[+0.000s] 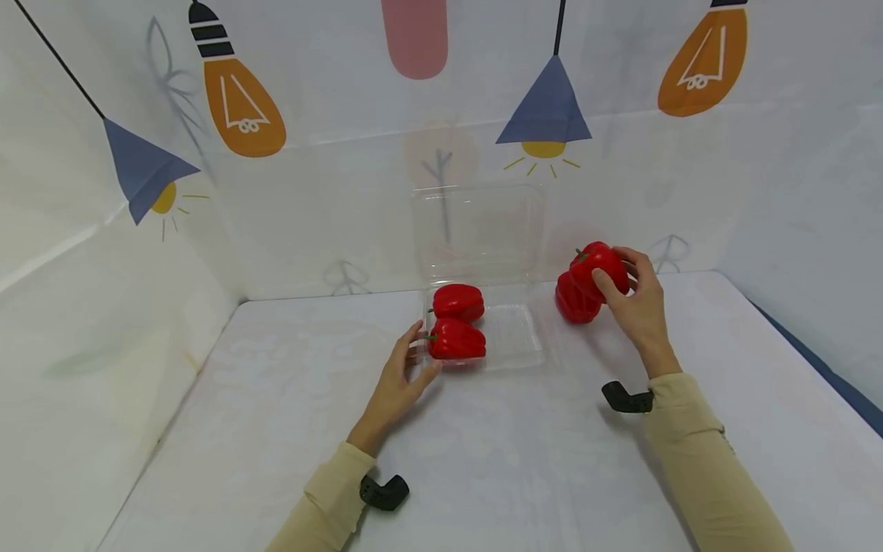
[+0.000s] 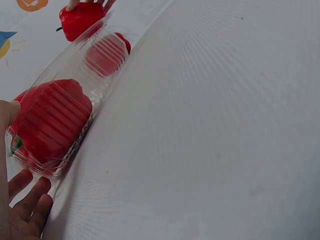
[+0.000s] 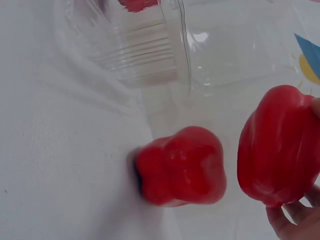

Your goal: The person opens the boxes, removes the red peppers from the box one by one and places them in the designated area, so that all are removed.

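My right hand (image 1: 638, 305) grips a red bell pepper (image 1: 599, 270) between thumb and fingers, raised off the table. Just below it, a second red bell pepper (image 3: 182, 167) sits on the table. A clear plastic clamshell box (image 1: 513, 337) lies in the middle with its lid (image 1: 479, 230) standing up against the back. Two red peppers lie on their sides in its left half, a rear one (image 1: 458, 302) and a front one (image 1: 457, 339), green stems to the left. At the box's left end my left hand (image 1: 398, 383) rests with fingers loosely extended, thumb by the front corner.
A white cloth covers the table (image 1: 276, 429). Behind it rises a white backdrop (image 1: 331, 207) printed with lamps and bulbs, and another white sheet (image 1: 103, 345) hangs at the left. A black wrist mount (image 1: 626, 397) sticks out from the right sleeve.
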